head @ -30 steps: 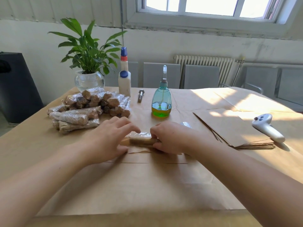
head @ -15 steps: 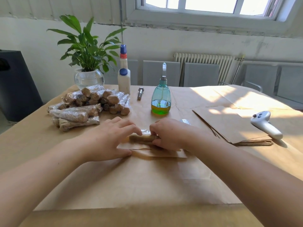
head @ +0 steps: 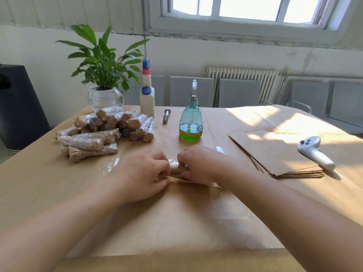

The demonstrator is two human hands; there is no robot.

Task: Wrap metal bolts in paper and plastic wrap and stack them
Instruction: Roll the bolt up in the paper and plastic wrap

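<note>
with both hands, left hand (head: 144, 178) and right hand (head: 198, 165), gripping the paper roll (head: 176, 169) on the bench (head: 176, 222) just in front of the spray bottle (head: 191, 122), roll it tight and even.

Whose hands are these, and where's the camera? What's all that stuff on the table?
No robot here: a person wears a camera on their head, so you look down at their own left hand and right hand. Together they grip a paper-wrapped bolt, rolling it in plastic wrap. On the table lie a pile of wrapped bolts, one bare bolt, a spray bottle, a glue bottle, a plant, paper sheets and a white controller.
</note>
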